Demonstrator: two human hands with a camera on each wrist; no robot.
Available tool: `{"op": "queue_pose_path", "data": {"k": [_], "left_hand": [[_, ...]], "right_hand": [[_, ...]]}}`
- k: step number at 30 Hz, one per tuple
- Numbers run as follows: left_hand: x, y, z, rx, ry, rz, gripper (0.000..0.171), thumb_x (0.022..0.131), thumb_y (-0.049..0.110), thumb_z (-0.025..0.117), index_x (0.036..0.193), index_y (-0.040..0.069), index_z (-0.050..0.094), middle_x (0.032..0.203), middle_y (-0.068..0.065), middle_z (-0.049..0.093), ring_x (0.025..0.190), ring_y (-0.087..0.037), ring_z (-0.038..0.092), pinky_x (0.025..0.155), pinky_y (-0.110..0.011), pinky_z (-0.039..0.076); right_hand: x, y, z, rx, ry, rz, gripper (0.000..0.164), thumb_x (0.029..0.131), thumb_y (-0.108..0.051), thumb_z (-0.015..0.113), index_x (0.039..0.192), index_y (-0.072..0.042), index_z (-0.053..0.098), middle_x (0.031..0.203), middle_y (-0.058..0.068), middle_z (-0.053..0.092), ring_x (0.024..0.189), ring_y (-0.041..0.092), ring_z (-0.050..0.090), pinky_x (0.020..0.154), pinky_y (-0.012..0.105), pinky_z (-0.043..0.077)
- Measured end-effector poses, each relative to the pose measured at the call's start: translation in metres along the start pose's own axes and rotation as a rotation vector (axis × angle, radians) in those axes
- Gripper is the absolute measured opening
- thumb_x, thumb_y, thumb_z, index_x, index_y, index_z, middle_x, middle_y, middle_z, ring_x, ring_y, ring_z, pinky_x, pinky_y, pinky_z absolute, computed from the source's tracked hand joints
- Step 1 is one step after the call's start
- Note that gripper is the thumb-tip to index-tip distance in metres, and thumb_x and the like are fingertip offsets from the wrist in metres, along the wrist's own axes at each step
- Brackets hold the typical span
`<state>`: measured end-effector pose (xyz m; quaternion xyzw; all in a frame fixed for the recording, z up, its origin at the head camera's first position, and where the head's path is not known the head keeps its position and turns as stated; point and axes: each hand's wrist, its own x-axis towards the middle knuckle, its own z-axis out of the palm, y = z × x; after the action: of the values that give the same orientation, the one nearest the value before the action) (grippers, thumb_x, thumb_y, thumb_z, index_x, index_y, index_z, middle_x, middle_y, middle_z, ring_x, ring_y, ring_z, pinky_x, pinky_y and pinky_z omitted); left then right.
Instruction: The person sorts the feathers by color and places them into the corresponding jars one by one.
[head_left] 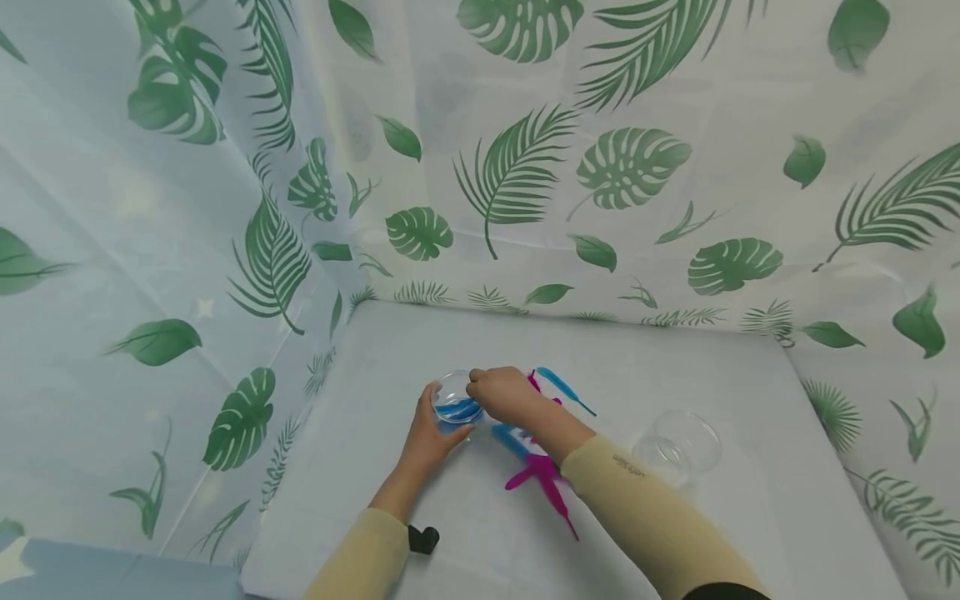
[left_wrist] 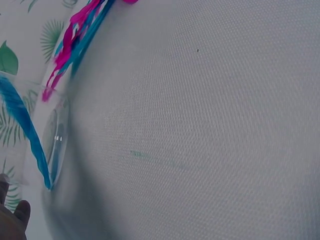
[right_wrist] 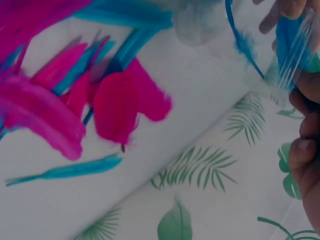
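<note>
My left hand (head_left: 426, 446) grips a clear plastic cup (head_left: 453, 384) round its side, thumb on the near side. Blue feathers (head_left: 459, 410) lie inside the cup; in the left wrist view one blue feather (left_wrist: 26, 122) slants along its wall. Over the cup's right rim, my right hand (head_left: 508, 395) has its fingers curled, pinching what looks like a blue feather (right_wrist: 291, 47); the fingertips partly hide it. Right of the cup lie loose pink feathers (head_left: 542, 473) and blue feathers (head_left: 562, 387), partly covered by my right forearm.
Further right on the white table (head_left: 345, 467) stand clear plastic cups (head_left: 686, 442), close together. A leaf-printed curtain (head_left: 525, 250) borders the table at the back and sides.
</note>
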<state>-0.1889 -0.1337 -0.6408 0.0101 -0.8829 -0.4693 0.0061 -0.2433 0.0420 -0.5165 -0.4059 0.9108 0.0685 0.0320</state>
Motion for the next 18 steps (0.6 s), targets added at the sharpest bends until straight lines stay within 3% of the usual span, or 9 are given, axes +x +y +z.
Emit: {"op": "queue_pose_path", "data": {"k": [5,14,18], "left_hand": [[-0.001,0.0,-0.001,-0.003,0.0,0.003,0.109,0.076,0.051,0.081,0.156,0.021,0.013,0.157,-0.014,0.032,0.146,-0.035,0.034,0.116,-0.053,0.033],[0.002,-0.005,0.0,-0.005,0.02,0.027,0.108,0.076,0.05,0.082,0.156,0.02,0.015,0.156,-0.014,0.035,0.144,-0.036,0.037,0.115,-0.052,0.035],[0.003,-0.005,0.001,0.002,0.024,0.025,0.109,0.075,0.05,0.082,0.155,0.021,0.016,0.156,-0.014,0.036,0.143,-0.036,0.038,0.114,-0.052,0.035]], "right_hand": [[0.014,-0.005,0.009,-0.003,-0.051,0.076,0.012,0.091,-0.02,0.07,0.102,-0.023,0.073,0.094,-0.005,0.069,0.073,0.01,0.06,0.068,0.029,0.057],[0.032,-0.013,0.009,0.122,-0.173,0.283,0.007,0.091,-0.022,0.069,0.093,-0.022,0.075,0.086,-0.004,0.072,0.069,0.013,0.058,0.066,0.034,0.056],[0.035,-0.015,0.01,0.128,-0.178,0.335,0.008,0.091,-0.024,0.069,0.096,-0.021,0.076,0.088,-0.003,0.072,0.07,0.014,0.059,0.067,0.035,0.057]]}}
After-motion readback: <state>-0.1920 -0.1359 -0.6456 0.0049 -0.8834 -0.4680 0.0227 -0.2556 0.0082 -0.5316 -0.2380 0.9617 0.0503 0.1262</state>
